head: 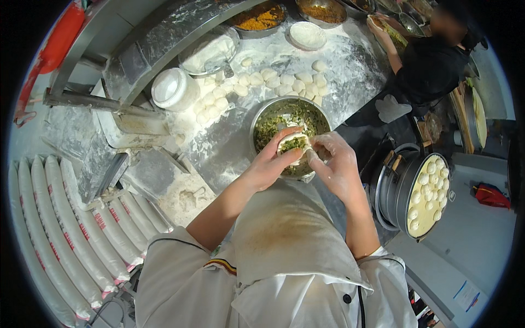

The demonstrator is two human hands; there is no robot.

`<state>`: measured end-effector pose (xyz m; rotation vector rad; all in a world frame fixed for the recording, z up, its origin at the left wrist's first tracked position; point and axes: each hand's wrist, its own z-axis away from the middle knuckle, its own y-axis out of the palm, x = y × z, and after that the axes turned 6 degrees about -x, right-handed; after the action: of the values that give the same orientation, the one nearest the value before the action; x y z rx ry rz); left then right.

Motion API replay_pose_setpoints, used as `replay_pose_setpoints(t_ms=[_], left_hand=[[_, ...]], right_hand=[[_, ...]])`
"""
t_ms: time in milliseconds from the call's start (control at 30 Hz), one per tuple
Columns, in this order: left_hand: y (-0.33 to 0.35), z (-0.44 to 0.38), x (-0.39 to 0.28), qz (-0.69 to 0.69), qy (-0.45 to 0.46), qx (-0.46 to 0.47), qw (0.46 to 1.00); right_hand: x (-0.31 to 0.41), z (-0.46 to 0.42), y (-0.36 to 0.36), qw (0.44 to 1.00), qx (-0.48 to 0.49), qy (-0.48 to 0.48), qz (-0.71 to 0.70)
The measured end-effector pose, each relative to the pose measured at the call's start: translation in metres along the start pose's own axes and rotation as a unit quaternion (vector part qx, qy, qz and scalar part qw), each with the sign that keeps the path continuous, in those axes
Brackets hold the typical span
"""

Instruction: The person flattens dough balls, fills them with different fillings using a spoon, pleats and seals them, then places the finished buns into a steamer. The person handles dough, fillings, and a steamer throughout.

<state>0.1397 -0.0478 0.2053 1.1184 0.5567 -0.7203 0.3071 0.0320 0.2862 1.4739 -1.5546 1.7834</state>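
Over a steel bowl of chopped green filling (262, 127), my left hand (272, 162) cups an open dough wrapper (292, 148) with green filling in its middle. The fingers of my right hand (334, 162) pinch the wrapper's right edge. Flour whitens the fingers of my right hand. Behind the bowl, many small flattened dough pieces (297, 85) lie in a floured cluster on the metal worktop (229, 143).
A lidded white tub (174, 90), a flour basin (211, 45) and bowls of orange filling (262, 20) stand further back. At right are stacked steamers holding buns (428, 192) and a co-worker (426, 69) in black. Flour sacks (74, 229) are piled at left.
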Motion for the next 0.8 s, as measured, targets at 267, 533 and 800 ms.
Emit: replay_pose_setpoints(t_ms=[267, 533, 800], left_hand=[[-0.005, 0.001, -0.016, -0.132, -0.072, 0.011, 0.989], [-0.003, 0.002, -0.048, -0.298, -0.142, 0.077, 0.941], [-0.016, -0.001, -0.025, -0.096, -0.19, 0.097, 0.972]], right_hand=[[-0.008, 0.006, 0.0, 0.999, 0.039, 0.014, 0.009], [0.004, 0.01, -0.005, 0.994, 0.106, 0.037, 0.015], [0.002, 0.012, -0.01, 0.996, 0.075, 0.015, 0.046]])
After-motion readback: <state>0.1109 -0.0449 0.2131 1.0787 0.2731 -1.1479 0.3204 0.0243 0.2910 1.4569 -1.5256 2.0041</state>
